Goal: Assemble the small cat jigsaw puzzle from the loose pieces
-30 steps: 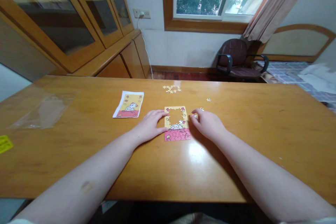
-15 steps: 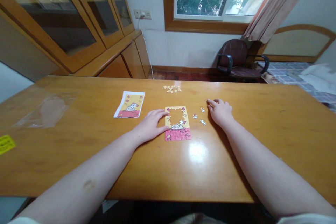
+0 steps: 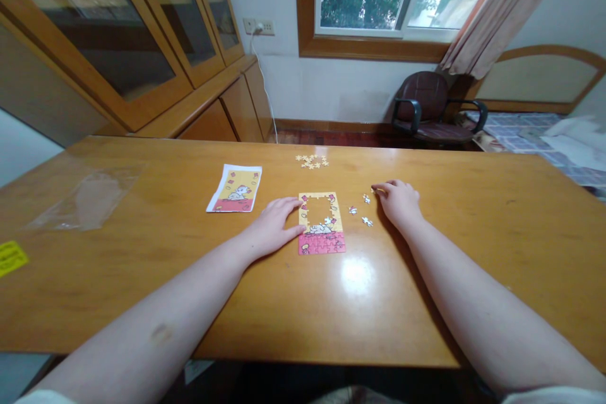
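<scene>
A jigsaw puzzle [image 3: 322, 243], yellow above and pink below, lies flat on the table with a gap in its upper middle. Resting at its left edge is my left hand [image 3: 274, 222], thumb and fingers spread apart and touching the border. My right hand [image 3: 398, 201] is to the right of the puzzle, fingertips pinched at a small puzzle piece [image 3: 373, 190] that they mostly cover. Between that hand and the puzzle lie three loose pieces, among them a white one [image 3: 367, 221] and a white-and-red one [image 3: 353, 209].
A printed picture card [image 3: 237, 189] showing a white cartoon animal lies left of the puzzle. Several yellow pieces [image 3: 312, 162] are grouped near the table's far edge. A clear plastic bag [image 3: 89, 199] and a yellow label [image 3: 12, 257] lie at the left.
My right fingertips have drawn together and slightly down, and a small piece now shows beside them. My left hand stays at the puzzle's edge.
</scene>
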Demonstrator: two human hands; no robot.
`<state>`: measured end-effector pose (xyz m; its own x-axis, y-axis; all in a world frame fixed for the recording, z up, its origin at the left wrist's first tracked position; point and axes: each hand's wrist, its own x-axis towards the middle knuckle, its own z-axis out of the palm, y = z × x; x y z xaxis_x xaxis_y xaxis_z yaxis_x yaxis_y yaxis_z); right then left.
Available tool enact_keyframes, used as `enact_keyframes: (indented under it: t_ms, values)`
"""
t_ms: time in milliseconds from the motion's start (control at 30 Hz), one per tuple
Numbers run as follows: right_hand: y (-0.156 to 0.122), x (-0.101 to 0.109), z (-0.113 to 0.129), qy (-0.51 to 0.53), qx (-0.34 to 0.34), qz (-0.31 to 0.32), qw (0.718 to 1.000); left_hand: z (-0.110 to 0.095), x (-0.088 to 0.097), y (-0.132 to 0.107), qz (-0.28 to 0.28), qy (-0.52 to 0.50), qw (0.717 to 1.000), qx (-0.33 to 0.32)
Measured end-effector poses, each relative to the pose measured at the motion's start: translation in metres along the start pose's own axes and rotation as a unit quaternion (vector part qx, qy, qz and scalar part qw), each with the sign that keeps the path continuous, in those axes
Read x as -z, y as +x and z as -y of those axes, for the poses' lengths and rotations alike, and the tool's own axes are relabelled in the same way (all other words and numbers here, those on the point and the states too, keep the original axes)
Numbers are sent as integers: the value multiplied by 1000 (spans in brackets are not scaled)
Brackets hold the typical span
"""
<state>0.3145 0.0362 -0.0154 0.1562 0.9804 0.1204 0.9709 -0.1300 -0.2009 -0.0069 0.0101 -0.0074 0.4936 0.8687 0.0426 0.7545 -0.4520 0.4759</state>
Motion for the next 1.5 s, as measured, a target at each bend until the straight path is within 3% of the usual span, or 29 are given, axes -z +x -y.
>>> enact_keyframes:
  t_ms: [400, 633, 800, 867, 1033, 1167, 1300, 1500]
  values:
    - [-2, 3, 3, -29, 17, 12, 999, 0, 0, 1, -3, -6, 1000, 0]
    - [-4, 4, 6, 64, -12, -13, 998, -2, 2, 0, 4, -4, 1000, 2]
    - [-21, 15, 23, 157, 42, -19, 986, -8, 5, -2, 9, -2, 1000, -15]
    - [-33, 19, 36, 199, 68, 16, 978, -9, 5, -2, 8, -1, 1000, -15]
    - [-63, 20, 64, 299, 125, 171, 930, -9, 4, -2, 5, 6, 1000, -14]
    - [-75, 16, 75, 329, 130, 227, 907, -10, 3, -2, 8, 11, 1000, -11]
    - [-80, 14, 80, 305, 161, 218, 913, -11, 4, -3, 15, 6, 1000, -13]
    - [-80, 9, 82, 238, 230, 151, 931, -11, 3, -3, 18, 7, 1000, -12]
